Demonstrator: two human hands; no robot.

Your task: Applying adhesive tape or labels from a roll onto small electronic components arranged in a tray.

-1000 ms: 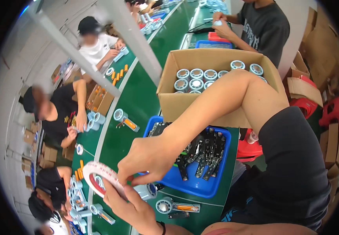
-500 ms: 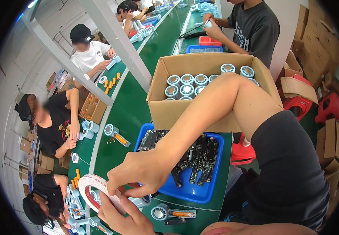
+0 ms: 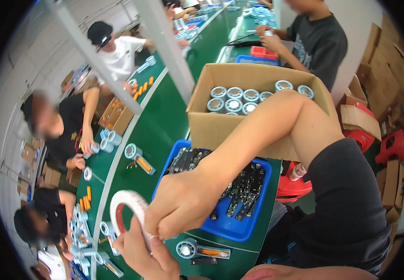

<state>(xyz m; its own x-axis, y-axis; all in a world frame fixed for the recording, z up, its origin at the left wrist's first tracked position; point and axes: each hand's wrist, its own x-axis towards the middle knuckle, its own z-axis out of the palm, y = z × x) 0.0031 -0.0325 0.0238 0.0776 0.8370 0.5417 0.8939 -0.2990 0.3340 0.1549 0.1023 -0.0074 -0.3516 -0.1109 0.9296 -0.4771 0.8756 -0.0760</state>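
Gripping a white tape roll (image 3: 137, 200) above a green bench (image 3: 164, 126), the left hand (image 3: 147, 255) meets the right hand (image 3: 181, 200), whose fingers (image 3: 165, 227) curl closed at the roll's edge, tips hidden. The right forearm (image 3: 248, 140) masks part of a blue tray (image 3: 227, 226).

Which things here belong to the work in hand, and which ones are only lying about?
In hand:
- white ring-shaped roll of tape, in the left hand, right hand at its edge

Apparently just lying about:
- blue plastic tray of black circuit boards
- light-blue round-headed device
- open brown cardboard box
- red plastic stool
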